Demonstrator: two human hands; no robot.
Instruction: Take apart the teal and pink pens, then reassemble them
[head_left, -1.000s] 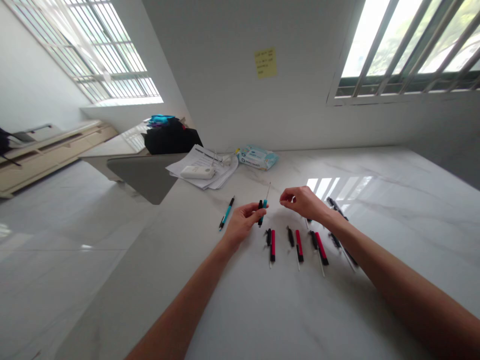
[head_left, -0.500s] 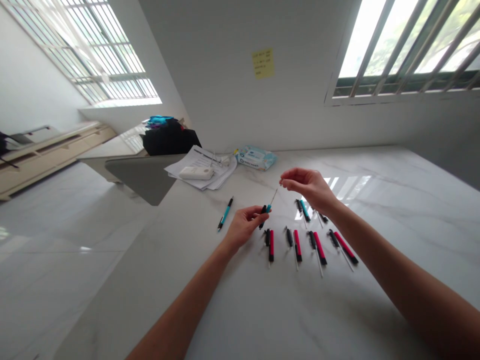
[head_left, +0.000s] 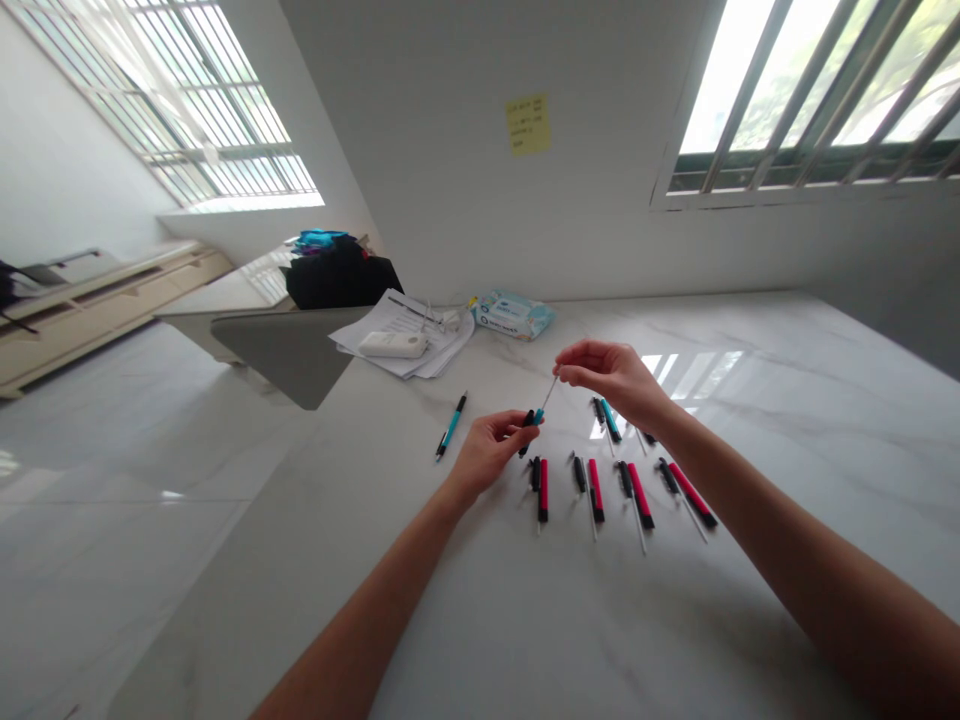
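Observation:
My left hand [head_left: 491, 448] is closed around a disassembled pen's blue barrel [head_left: 538, 415] and a black pen part [head_left: 526, 435]. A thin refill [head_left: 550, 390] sticks out of the blue barrel, slanting up to the right. At its upper end my right hand [head_left: 611, 378] pinches with thumb and forefinger; whatever is in the pinch is too small to name. Below the hands lie several dismantled pens with red barrels [head_left: 544, 490], black clip parts [head_left: 580, 475] and white refills [head_left: 643, 535]. Another blue barrel [head_left: 611, 420] rests under my right hand, with pieces partly hidden by my wrist.
A whole blue-and-black pen [head_left: 451, 428] lies left of my left hand on the marbled table [head_left: 480, 620]. Toward the wall are papers [head_left: 360, 325] with a white device [head_left: 392, 345] and a wipes packet [head_left: 514, 315]. A yellow note [head_left: 528, 124] is on the wall.
My right hand has moved slightly left and down, so its fingertips now meet the refill's upper end. My left hand stays nearly still with the barrel.

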